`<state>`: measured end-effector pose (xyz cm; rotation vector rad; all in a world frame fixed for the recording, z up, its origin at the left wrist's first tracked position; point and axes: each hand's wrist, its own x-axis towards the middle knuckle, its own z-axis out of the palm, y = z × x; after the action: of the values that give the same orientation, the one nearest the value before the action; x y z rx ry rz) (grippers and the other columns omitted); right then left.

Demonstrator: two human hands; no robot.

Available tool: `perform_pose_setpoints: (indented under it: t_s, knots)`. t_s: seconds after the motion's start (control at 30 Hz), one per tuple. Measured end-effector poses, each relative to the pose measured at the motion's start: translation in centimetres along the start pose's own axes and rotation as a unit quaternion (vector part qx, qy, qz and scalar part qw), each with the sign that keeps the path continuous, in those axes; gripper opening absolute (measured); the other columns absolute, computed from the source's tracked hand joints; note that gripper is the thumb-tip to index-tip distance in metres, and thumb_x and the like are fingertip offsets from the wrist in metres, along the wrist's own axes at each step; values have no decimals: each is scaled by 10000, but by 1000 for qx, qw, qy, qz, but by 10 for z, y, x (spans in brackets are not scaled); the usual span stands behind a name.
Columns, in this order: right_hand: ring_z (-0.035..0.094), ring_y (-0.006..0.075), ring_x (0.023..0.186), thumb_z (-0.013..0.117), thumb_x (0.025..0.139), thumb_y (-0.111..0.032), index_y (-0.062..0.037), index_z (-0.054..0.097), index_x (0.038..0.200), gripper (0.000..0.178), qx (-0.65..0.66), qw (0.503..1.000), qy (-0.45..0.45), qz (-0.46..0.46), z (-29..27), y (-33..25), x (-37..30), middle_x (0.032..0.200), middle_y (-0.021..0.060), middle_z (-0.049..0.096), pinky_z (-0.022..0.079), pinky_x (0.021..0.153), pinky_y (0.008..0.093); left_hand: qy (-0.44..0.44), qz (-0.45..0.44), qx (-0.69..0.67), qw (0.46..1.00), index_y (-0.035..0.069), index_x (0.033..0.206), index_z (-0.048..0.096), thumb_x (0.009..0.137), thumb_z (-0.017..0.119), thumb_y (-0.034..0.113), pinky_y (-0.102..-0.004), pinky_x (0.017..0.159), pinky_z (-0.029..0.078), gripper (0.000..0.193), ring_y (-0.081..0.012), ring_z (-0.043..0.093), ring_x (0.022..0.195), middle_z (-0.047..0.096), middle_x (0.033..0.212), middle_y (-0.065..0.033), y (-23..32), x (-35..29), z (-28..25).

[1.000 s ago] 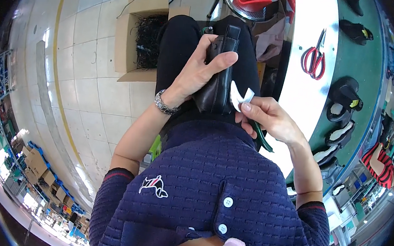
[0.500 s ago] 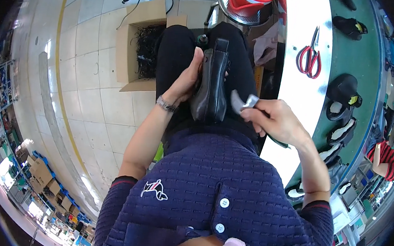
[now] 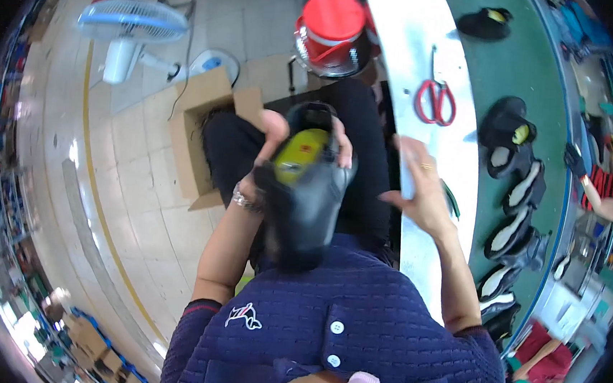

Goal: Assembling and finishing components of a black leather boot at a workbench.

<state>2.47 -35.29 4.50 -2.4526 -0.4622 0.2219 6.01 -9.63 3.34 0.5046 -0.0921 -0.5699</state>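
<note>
A black leather shoe with a yellow-green insole is held above my lap, its opening turned up toward me. My left hand grips it around the heel end, thumb on one side and fingertips showing on the other. Over the edge of the long white tabletop, my right hand is apart from the shoe, thumb and fingers spread, somewhat blurred. I see nothing in its grasp. Beside it lies a thin green curved item, partly hidden. Red-handled scissors rest farther along the tabletop.
Several black shoes line the green belt at right. Left of my legs stands an open cardboard box. A red bucket sits ahead on a stool, and a fan stands beyond the box. People work at far right.
The shoe has turned so its opening and insole show, and has come nearer to me. The curved metal tool has left my right hand, which has opened and moved right over the tabletop.
</note>
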Motion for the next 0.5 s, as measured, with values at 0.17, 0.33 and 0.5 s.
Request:
perform_pose_setpoints:
  t_s: [0.17, 0.33, 0.5]
  knots:
    - [588, 353, 1125, 815, 702, -232, -31, 424, 1384, 811, 262, 957, -67, -103, -14, -37, 13, 1236, 193, 588, 461, 964, 410, -172, -33, -230, 957, -31, 1184, 509, 826, 353, 797, -510, 1006, 394, 915, -360, 574, 1009, 600, 967, -187, 5, 35, 6]
    - [610, 162, 1053, 858, 671, -156, 20, 546, 1286, 712, 461, 883, 27, 86, -30, -32, -11, 1179, 101, 636, 456, 928, 287, 130, -5, -67, 989, 109, 1455, 319, 1007, 356, 469, -509, 1127, 307, 576, -299, 428, 1301, 426, 1436, -114, -17, 22, -58]
    - [581, 133, 1053, 786, 729, -52, -4, 590, 1224, 534, 470, 803, 328, 163, -56, 5, -10, 1209, 79, 595, 448, 931, 263, 133, 25, 208, 969, 34, 1395, 356, 1019, 332, 459, -463, 1002, 414, 568, -338, 515, 1197, 458, 1360, -204, 13, 27, 36]
